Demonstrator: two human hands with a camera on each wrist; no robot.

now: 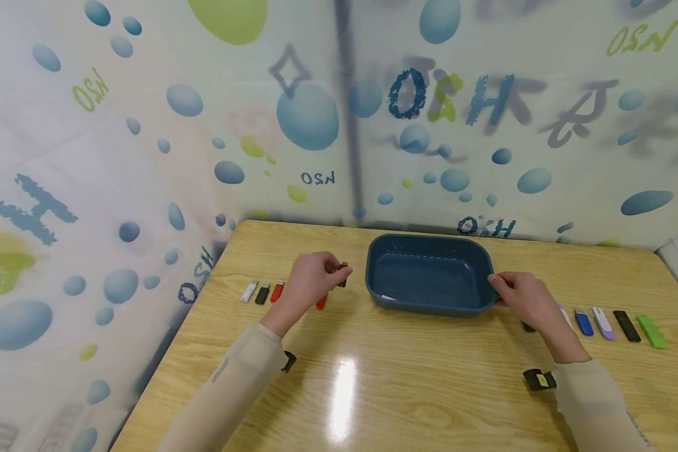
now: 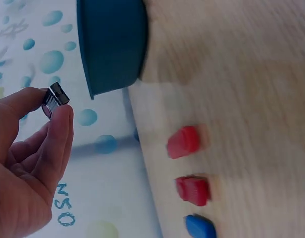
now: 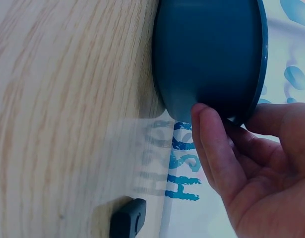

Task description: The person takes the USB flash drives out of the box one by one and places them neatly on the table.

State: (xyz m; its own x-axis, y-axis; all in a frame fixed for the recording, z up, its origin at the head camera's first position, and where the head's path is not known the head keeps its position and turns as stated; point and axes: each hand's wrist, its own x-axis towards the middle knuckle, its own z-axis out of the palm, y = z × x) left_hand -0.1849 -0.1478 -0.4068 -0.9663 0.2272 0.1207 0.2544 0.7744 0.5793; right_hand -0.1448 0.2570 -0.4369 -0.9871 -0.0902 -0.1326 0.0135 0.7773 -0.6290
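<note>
Between thumb and fingers, my left hand [image 1: 311, 279] pinches a small dark USB flash drive [image 2: 55, 99] with a metal plug. It is held above the table, left of a dark blue rectangular basin [image 1: 429, 307]. My right hand [image 1: 528, 298] holds the basin's right end, thumb at the rim and fingers against the outer wall, as the right wrist view shows. Inside the basin, at its near left corner, lies a small white object [image 1: 388, 297]. Below the left hand, a red USB flash drive [image 1: 321, 302] lies on the table.
Left of the basin lie white [image 1: 249, 290], black [image 1: 262, 294] and red [image 1: 277, 291] flash drives; a blue one [image 2: 201, 226] shows in the left wrist view. Several more, including blue [image 1: 584, 322] and green [image 1: 652, 331] ones, lie at right. A patterned curtain [image 1: 316, 188] stands behind the table.
</note>
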